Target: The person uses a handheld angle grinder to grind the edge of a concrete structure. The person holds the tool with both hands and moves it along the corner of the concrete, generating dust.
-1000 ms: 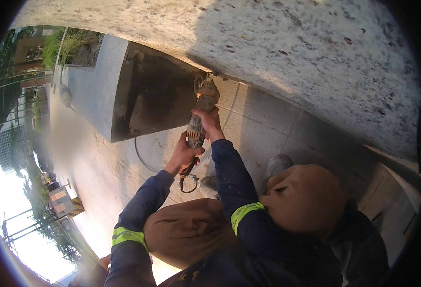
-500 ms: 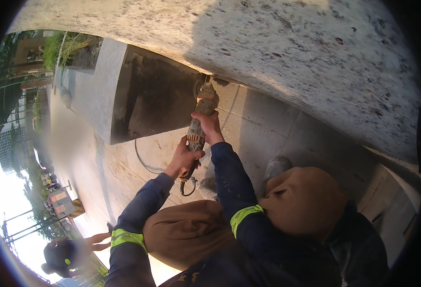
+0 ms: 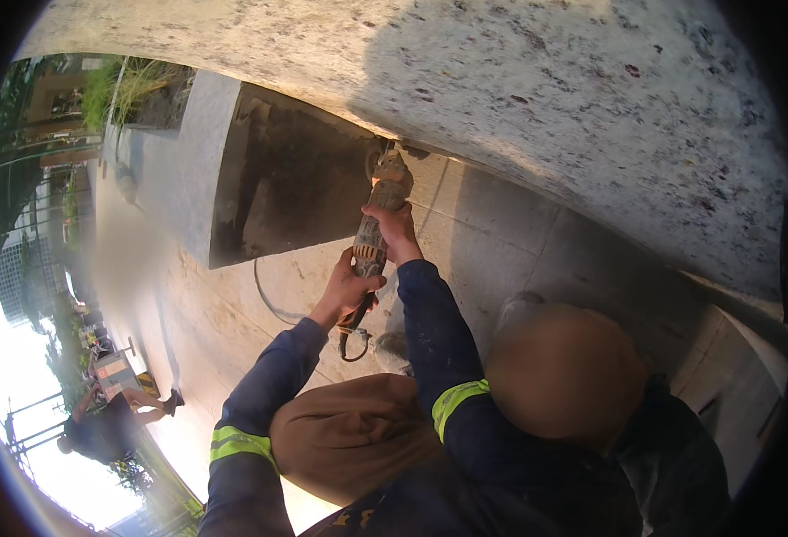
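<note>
Both of my hands grip a dusty angle grinder by its long body. My left hand wraps round the rear end, near the cord. Farther forward, my right hand is closed round the body just behind the head. The grinder's head reaches the lower edge of a speckled granite slab, beside a dark, stained panel. Its disc is mostly hidden there, so I cannot tell whether it touches the stone.
A cord trails over the pale paved floor. A grey stone block stands left of the dark panel. My brown-clothed knees are bent below my arms. Another person is at the far lower left, near a striped box.
The person at the lower left has moved farther off, toward the striped box. My hands and the grinder have barely shifted.
</note>
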{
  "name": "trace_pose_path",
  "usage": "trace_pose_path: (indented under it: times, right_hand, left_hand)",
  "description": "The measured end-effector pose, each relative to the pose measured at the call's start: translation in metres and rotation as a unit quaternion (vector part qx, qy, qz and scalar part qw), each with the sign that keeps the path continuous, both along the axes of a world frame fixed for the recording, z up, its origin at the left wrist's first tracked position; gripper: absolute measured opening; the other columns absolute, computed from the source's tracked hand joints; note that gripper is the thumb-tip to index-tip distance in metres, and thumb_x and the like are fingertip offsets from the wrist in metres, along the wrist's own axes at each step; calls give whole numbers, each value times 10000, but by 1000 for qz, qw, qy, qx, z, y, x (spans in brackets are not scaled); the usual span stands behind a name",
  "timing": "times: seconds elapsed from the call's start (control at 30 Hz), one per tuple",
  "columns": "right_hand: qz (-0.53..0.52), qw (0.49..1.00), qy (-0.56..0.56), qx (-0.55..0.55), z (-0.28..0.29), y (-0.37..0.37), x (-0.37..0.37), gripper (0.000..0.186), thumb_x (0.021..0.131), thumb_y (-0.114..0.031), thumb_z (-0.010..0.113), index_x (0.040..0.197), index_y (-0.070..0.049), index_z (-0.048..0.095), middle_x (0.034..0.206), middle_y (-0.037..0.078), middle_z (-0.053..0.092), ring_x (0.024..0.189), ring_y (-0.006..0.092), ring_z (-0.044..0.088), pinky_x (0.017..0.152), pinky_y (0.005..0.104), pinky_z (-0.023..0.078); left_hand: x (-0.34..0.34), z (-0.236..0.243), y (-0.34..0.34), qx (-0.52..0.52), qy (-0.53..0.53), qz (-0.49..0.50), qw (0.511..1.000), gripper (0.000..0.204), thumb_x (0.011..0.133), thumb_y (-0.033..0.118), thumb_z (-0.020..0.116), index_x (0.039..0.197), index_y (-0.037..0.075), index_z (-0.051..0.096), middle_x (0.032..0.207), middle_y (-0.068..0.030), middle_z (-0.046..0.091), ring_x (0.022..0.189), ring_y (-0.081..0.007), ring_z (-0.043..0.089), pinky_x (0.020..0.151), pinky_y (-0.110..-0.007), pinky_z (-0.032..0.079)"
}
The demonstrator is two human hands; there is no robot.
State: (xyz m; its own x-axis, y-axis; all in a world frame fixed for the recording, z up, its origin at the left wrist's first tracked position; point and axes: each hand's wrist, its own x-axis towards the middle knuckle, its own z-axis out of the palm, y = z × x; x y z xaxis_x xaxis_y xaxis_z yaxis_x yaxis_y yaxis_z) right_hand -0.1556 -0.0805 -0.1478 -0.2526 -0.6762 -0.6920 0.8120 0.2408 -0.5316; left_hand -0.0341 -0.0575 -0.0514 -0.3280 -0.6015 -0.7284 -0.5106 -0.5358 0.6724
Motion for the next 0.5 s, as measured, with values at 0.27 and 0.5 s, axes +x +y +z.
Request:
trace_pose_path:
  times: [0.27,0.5]
  right_hand:
    - [5,1000,8,7,-5,3,7,749,708,-156,801,1260,43,334,1111,188,561,954,273,623,779,411,543]
    - [-5,1000,21,3,2,1,5,757,712,-183,796,1266,46,335,1135,215,565,969,294,629,802,429,537]
  left_hand:
    - [3,5,7,4,-1,6,1000,723,750,-20,733,1330,-11,302,809,-139,587,455,-213,596,377,-342,483]
    - [2,8,3,7,-3,8,1000,707,743,-32,735,1320,-20,326,803,-130,586,448,-214,596,374,-342,487]
